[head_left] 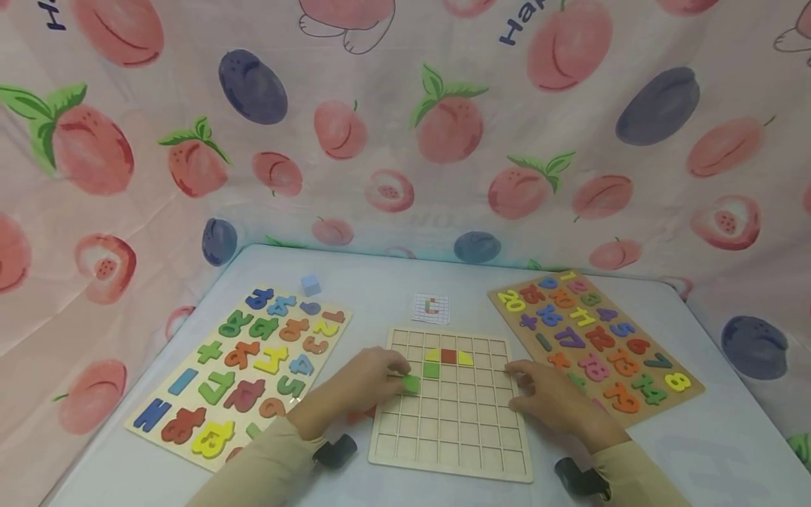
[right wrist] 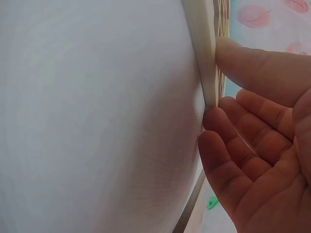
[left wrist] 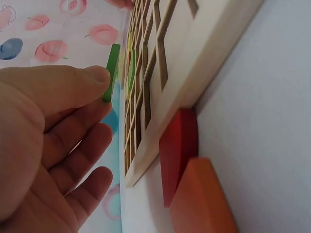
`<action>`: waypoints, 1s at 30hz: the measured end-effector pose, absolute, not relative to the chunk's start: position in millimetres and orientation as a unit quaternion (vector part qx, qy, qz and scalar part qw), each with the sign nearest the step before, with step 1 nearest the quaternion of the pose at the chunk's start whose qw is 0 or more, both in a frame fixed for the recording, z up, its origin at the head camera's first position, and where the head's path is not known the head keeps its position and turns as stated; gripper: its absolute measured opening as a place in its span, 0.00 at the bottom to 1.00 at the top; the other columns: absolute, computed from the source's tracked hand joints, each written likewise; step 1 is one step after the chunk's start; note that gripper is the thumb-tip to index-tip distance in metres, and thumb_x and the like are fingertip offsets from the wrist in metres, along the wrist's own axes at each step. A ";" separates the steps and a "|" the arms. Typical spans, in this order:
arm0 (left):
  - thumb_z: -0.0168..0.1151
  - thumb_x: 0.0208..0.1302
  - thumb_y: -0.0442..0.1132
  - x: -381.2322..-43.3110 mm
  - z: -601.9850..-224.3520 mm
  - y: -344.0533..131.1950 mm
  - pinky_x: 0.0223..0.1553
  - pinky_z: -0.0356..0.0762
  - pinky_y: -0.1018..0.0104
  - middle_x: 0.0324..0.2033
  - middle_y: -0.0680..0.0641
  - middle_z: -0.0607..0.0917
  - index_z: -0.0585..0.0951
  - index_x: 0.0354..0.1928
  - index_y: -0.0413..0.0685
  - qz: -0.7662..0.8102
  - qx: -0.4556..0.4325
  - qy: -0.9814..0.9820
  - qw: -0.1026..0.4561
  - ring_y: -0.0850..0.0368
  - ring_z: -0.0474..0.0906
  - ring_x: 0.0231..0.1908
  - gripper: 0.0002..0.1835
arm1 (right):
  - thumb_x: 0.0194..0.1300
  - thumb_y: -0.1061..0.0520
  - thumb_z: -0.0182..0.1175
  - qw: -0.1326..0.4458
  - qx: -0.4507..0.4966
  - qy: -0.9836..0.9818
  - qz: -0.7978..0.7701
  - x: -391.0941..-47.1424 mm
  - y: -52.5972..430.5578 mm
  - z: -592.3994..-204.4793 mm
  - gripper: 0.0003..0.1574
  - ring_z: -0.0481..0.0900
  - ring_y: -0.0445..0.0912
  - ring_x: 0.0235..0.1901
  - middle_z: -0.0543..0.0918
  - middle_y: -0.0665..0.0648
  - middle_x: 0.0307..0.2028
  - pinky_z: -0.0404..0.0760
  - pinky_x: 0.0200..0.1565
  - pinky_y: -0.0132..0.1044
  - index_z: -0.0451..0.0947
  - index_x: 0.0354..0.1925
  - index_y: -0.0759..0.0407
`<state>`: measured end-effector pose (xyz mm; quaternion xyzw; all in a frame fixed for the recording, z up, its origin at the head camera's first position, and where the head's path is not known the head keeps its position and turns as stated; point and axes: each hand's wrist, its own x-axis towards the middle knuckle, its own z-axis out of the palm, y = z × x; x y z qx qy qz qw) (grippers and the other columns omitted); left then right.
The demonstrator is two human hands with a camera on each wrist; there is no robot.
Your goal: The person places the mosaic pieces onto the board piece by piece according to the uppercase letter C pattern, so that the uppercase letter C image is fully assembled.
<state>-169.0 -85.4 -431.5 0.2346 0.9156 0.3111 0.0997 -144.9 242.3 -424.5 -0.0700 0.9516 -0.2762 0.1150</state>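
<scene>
Between thumb and index finger, my left hand pinches a green square tile just above the left columns of the wooden grid board. Four fingertips of space aside, the board's upper part carries a red square tile flanked by a yellow tile and another yellow tile. A second green tile sits below the left yellow one. My right hand rests at the board's right edge, its thumb touching the rim and its fingers loosely bent beside it.
Behind the board lies a small pattern card. Number puzzle boards flank it: one on the left, one on the right. A pale blue cube stands back left. Red and orange pieces lie by the grid's left edge.
</scene>
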 end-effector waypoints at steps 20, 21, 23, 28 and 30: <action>0.66 0.62 0.36 -167.8 -435.2 -62.0 0.54 0.77 0.62 0.41 0.55 0.86 0.85 0.47 0.45 0.306 0.278 0.906 0.090 0.60 0.80 0.47 0.11 | 0.56 0.54 0.73 0.119 -0.069 0.952 -0.274 -145.4 241.7 -424.6 0.36 0.80 0.56 0.51 0.83 0.58 0.51 0.77 0.51 0.57 0.76 0.62 0.58; 0.66 0.62 0.36 -167.9 -435.1 -61.1 0.54 0.77 0.62 0.41 0.55 0.86 0.85 0.47 0.45 0.304 0.279 0.907 0.087 0.60 0.80 0.47 0.11 | 0.56 0.54 0.73 0.119 -0.068 0.952 -0.274 -145.5 241.7 -424.6 0.36 0.80 0.56 0.51 0.83 0.58 0.51 0.77 0.51 0.57 0.76 0.62 0.58; 0.67 0.62 0.35 -168.0 -434.6 -59.7 0.54 0.77 0.63 0.41 0.54 0.86 0.85 0.46 0.45 0.301 0.280 0.908 0.084 0.60 0.80 0.47 0.11 | 0.56 0.54 0.73 0.119 -0.068 0.952 -0.273 -145.7 241.7 -424.8 0.36 0.80 0.56 0.51 0.83 0.58 0.51 0.77 0.51 0.57 0.76 0.62 0.58; 0.68 0.62 0.37 -168.3 -434.5 -57.9 0.53 0.77 0.63 0.41 0.54 0.86 0.85 0.45 0.46 0.296 0.276 0.910 0.087 0.59 0.81 0.48 0.10 | 0.56 0.54 0.73 0.121 -0.066 0.951 -0.275 -145.8 241.6 -425.2 0.36 0.79 0.57 0.52 0.82 0.59 0.52 0.77 0.52 0.57 0.75 0.62 0.58; 0.68 0.61 0.37 -168.9 -434.5 -57.4 0.53 0.77 0.62 0.42 0.54 0.86 0.85 0.46 0.47 0.299 0.270 0.911 0.091 0.58 0.81 0.49 0.11 | 0.56 0.54 0.73 0.122 -0.066 0.951 -0.277 -145.6 241.7 -425.1 0.36 0.79 0.57 0.52 0.82 0.59 0.52 0.77 0.52 0.57 0.75 0.62 0.59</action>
